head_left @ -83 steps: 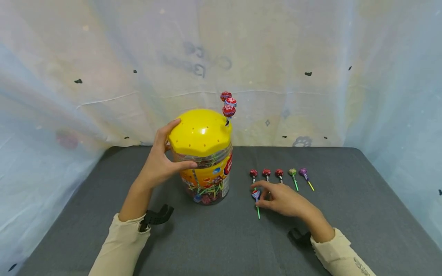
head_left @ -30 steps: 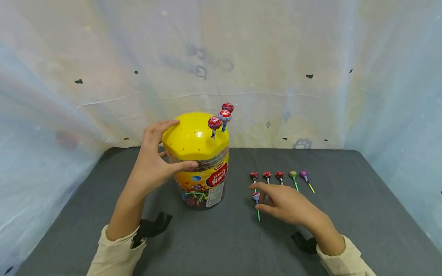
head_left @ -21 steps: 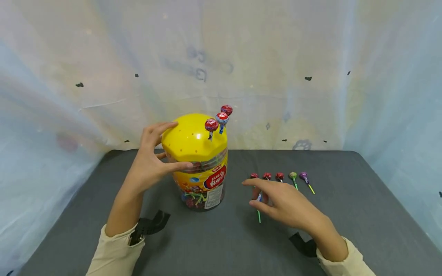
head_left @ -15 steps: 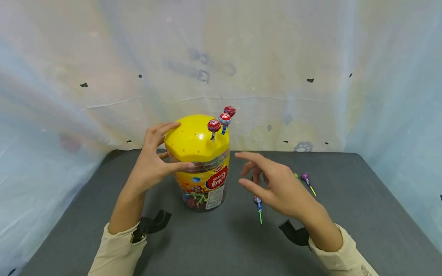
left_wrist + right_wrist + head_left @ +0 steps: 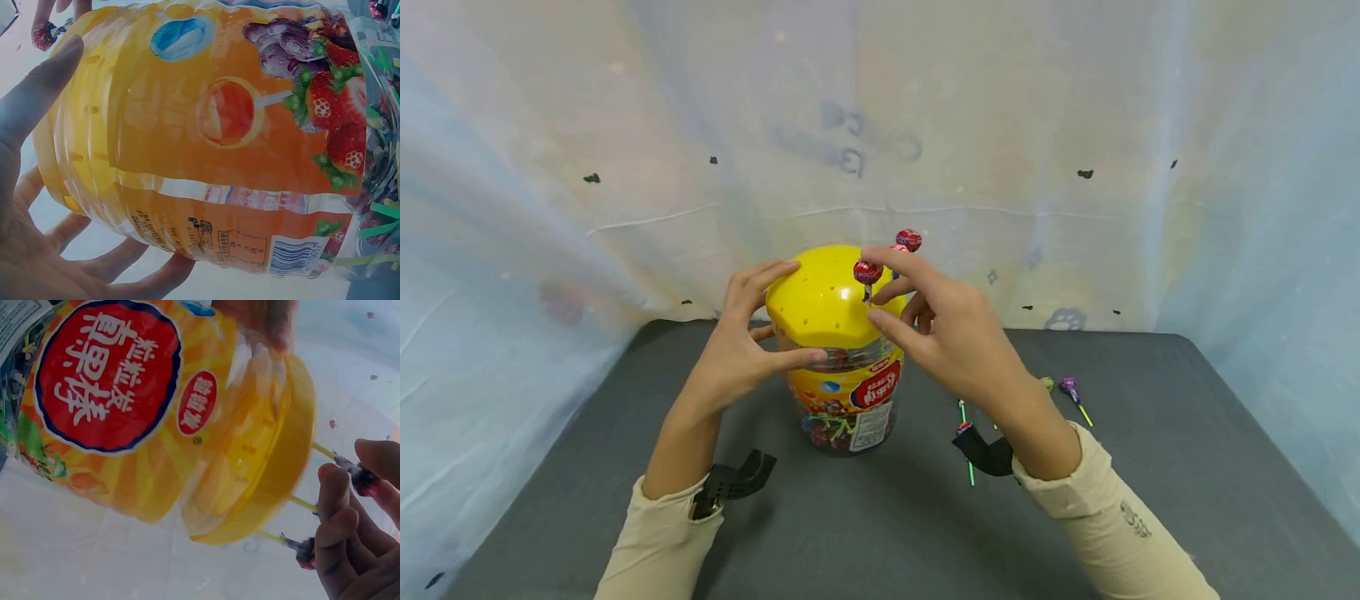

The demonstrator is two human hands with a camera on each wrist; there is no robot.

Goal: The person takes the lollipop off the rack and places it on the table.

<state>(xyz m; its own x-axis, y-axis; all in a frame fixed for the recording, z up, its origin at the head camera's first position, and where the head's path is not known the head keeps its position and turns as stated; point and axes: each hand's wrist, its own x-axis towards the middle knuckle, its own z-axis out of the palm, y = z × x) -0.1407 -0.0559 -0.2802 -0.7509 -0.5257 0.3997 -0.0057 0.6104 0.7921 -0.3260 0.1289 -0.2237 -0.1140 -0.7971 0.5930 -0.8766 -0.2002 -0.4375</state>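
A clear candy jar (image 5: 827, 390) with an orange fruit label and a yellow domed lid (image 5: 816, 287) stands on the table, lollipops inside. My left hand (image 5: 730, 362) grips it from the left, thumb across the neck and fingers around the lid's edge. Three lollipops stick up from holes at the lid's right side. My right hand (image 5: 958, 333) is at the nearest of them, a red lollipop (image 5: 868, 272), with thumb and forefinger apart on either side of it. In the right wrist view, that lollipop (image 5: 365, 481) sits between my fingertips, its stick in the lid.
On the dark grey table (image 5: 850, 525) lie a purple lollipop (image 5: 1069, 386), a green one (image 5: 1047, 383) and others partly hidden under my right forearm. A black wrist strap (image 5: 981, 450) hangs over them. A pale printed curtain (image 5: 1000, 125) encloses the back and sides.
My right hand has left the lollipop on the table and moved up and left to the lid. The jar turned, bringing its standing lollipops forward; my left hand stayed on it.
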